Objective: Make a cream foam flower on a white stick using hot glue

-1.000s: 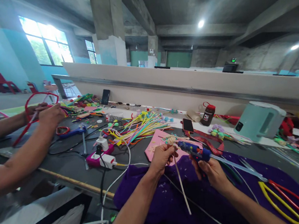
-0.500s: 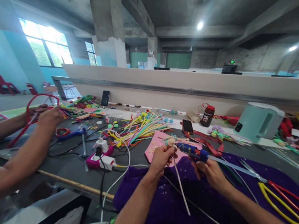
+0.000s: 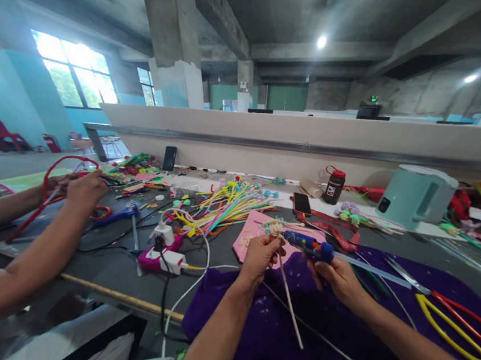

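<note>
My left hand (image 3: 260,256) pinches a cream-coloured craft flower (image 3: 276,229) near its base, and its pale stem (image 3: 291,306) hangs down below the fingers. My right hand (image 3: 341,278) is wrapped round a blue glue gun (image 3: 310,244), whose nozzle points left at the underside of the flower and seems to touch it or nearly so. A long clear glue stick (image 3: 374,270) sticks out of the gun's back end. Beneath both hands lie a pink pad (image 3: 246,234) and a dark purple cloth (image 3: 218,297).
Scissors (image 3: 442,302) with red and yellow handles lie at right. Behind are a pile of coloured stems (image 3: 226,204), a phone (image 3: 301,204), a brown bottle (image 3: 334,186) and a mint-green appliance (image 3: 416,196). A purple power strip (image 3: 162,257) with cables sits left, near a co-worker's hands (image 3: 82,188).
The flower and its hanging stem have shifted slightly, the stem's lower end swinging a little left. The glue gun stays close to the flower. The co-worker's hands moved slightly right with the red strip.
</note>
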### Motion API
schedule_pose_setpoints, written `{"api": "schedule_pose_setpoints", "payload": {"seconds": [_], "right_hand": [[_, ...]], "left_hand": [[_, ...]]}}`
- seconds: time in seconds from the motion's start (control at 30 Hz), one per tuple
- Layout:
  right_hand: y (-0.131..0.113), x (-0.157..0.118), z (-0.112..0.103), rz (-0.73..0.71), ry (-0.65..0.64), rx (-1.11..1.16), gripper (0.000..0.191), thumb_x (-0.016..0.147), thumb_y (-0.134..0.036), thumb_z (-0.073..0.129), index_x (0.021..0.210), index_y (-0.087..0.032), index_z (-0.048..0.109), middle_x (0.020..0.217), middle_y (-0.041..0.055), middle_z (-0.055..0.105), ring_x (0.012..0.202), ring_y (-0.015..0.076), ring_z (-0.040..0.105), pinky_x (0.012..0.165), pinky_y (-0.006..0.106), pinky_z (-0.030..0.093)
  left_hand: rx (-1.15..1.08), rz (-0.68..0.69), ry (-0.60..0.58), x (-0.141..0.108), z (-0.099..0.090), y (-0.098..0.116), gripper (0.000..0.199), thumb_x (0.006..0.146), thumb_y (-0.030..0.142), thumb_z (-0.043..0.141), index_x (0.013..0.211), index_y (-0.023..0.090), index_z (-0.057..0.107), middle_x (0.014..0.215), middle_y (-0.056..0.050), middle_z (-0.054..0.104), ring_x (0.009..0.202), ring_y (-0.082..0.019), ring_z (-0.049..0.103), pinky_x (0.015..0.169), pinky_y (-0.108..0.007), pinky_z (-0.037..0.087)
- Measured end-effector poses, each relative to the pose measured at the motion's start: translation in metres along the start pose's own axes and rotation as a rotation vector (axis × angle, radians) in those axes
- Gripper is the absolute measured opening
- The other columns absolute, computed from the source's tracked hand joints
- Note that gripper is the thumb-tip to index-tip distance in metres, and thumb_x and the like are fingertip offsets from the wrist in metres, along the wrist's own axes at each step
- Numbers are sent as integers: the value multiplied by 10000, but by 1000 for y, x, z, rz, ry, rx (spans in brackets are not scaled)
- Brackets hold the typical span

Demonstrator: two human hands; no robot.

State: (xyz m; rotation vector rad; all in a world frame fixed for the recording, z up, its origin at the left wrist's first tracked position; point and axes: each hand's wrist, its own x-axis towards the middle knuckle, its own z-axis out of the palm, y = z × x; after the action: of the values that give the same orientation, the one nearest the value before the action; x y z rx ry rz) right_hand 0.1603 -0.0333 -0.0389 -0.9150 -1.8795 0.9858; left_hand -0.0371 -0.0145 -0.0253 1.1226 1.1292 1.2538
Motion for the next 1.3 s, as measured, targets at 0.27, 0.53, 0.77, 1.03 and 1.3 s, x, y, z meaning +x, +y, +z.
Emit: {"api": "schedule_pose_setpoints", "payload": {"seconds": [0.27, 0.53, 0.77, 1.03, 1.3], "right_hand": [[-4, -2, 1, 11, -2, 7, 421, 829, -530, 396, 677, -160, 528, 482, -21, 463, 445, 122, 438, 466, 250, 350], [-1, 0, 1, 3, -14, -2, 417, 839, -522, 387, 677, -160, 519, 507, -16, 473, 452, 122, 442, 482, 255, 347], [-3, -1, -13, -17, -32, -64, 336, 864, -417, 378, 724, -156, 538, 525, -11, 482, 473, 130, 450, 495, 257, 356], [2, 2, -29, -116, -252, -802, 276, 738, -257, 571, 999, -173, 604, 883, 69, 609, 789, 211, 570, 705, 308, 423], [-20, 16, -25, -217, -86, -441, 245, 815, -301, 548, 1029, -194, 601, 936, 69, 650, 829, 179, 609, 736, 295, 474]], "left_hand": [[-16, 6, 13, 0, -2, 2, 302, 664, 410, 607, 657, 108, 594, 555, -33, 628, 337, -30, 395, 321, -159, 211], [-6, -4, -7, 0, -2, 1, 273, 657, 383, 607, 671, 110, 609, 545, -29, 626, 329, -33, 392, 321, -163, 205], [-79, -9, 33, 0, -9, 5, 296, 642, 401, 648, 638, 109, 596, 514, -11, 594, 323, -23, 372, 318, -162, 208], [-266, -131, -114, -2, -15, 8, 242, 627, 325, 662, 670, 97, 590, 523, -4, 578, 324, -11, 388, 308, -139, 176], [-251, -243, -362, -6, -6, 5, 215, 639, 290, 631, 601, 92, 556, 446, 8, 537, 276, -9, 339, 284, -146, 137]]}}
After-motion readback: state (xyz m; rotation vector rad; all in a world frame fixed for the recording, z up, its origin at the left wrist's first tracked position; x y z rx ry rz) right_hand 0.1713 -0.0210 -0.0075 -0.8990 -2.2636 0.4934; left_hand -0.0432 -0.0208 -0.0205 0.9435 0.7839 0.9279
